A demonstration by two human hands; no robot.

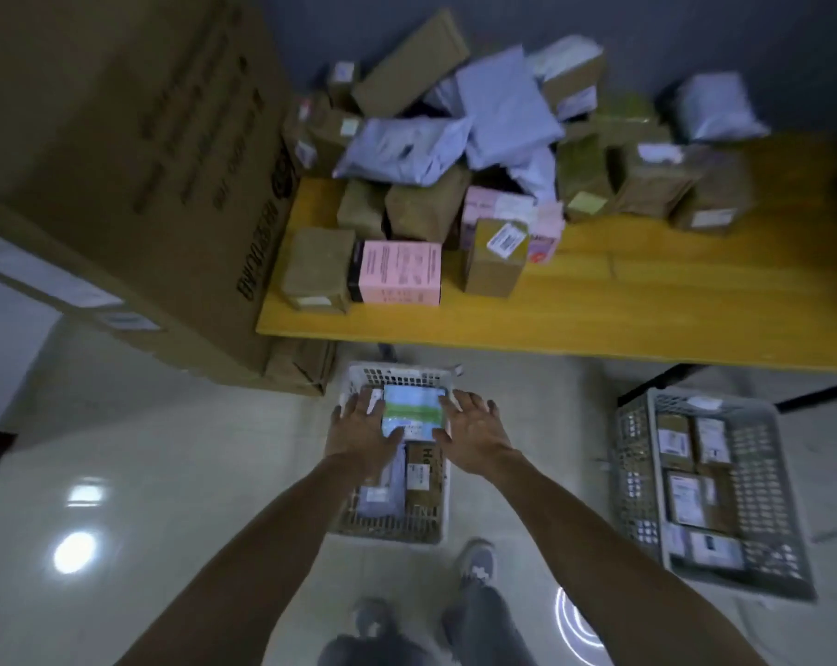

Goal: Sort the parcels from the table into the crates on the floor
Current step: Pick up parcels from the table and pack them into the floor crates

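A blue and green parcel (414,408) lies at the far end of the white crate (397,372) on the floor, on top of other parcels. My left hand (358,430) and my right hand (474,435) hover palm down on either side of it, fingers spread. Both thumbs sit at its near corners; I see no grip. More parcels are heaped on the yellow table (647,310): brown boxes, grey mailer bags (503,108) and a pink box (399,271).
A grey crate (637,473) with several labelled boxes stands on the floor to the right. A very large cardboard carton (132,161) rises at the left beside the table. My feet (476,564) stand just behind the white crate on the glossy tiles.
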